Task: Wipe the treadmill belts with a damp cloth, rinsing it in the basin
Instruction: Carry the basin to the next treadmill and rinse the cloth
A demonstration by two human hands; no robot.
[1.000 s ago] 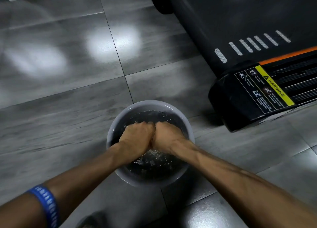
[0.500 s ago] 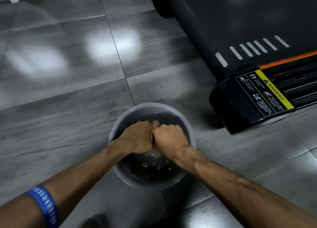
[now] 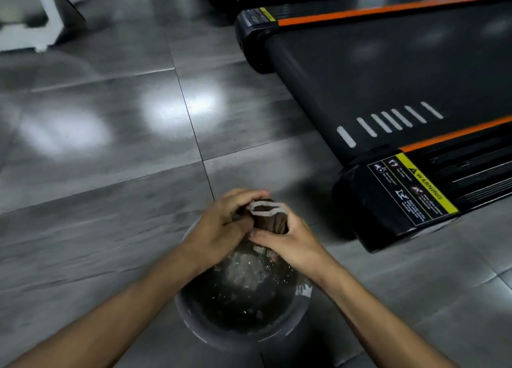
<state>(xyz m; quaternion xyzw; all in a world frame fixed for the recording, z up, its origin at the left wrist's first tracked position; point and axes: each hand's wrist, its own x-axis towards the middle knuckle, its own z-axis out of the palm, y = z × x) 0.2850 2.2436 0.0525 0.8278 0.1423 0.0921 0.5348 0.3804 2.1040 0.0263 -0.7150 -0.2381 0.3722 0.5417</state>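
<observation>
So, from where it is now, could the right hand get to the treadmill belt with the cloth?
Probably yes. The right hand holds the cloth with the left hand above the basin, and only bare floor lies between it and the belt.

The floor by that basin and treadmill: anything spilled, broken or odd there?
Nothing stands out. Both hands, left and right, hold the bunched dark cloth over the basin of dark, bubbly water. No clear puddle shows on the glossy floor; the treadmill looks intact.
</observation>
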